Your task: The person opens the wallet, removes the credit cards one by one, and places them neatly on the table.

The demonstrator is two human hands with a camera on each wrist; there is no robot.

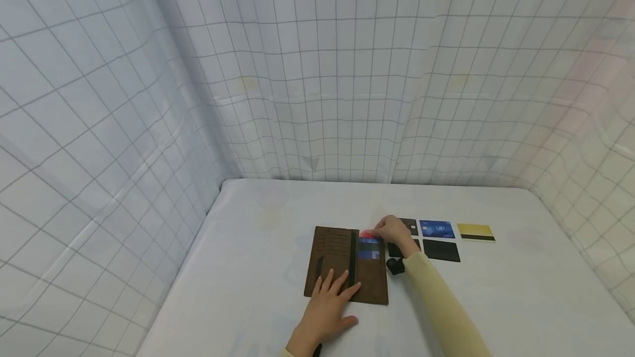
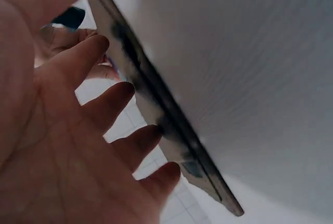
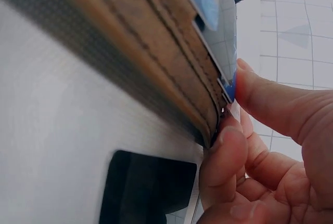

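Observation:
A brown wallet (image 1: 372,290) lies opened flat on the white table. My left hand (image 1: 324,307) rests spread on its lower left part, fingertips on the leather; the left wrist view shows those fingers (image 2: 120,95) along the wallet's edge. At the top of the right half, my right hand (image 1: 393,230) pinches a red card (image 1: 365,233) between thumb and fingers, which hide much of it. Just below, blue cards (image 1: 368,248) sit in the wallet's slots. In the right wrist view, my thumb (image 3: 265,94) is right at the card edges beside the stitched leather (image 3: 130,31).
Right of the wallet lie a dark card (image 1: 412,225), a blue card (image 1: 436,229), a yellow card (image 1: 476,232) with a dark stripe, and black cards (image 1: 441,250), one partly under my right wrist. Grid-patterned white cloth (image 1: 322,70) encloses the table's back and sides.

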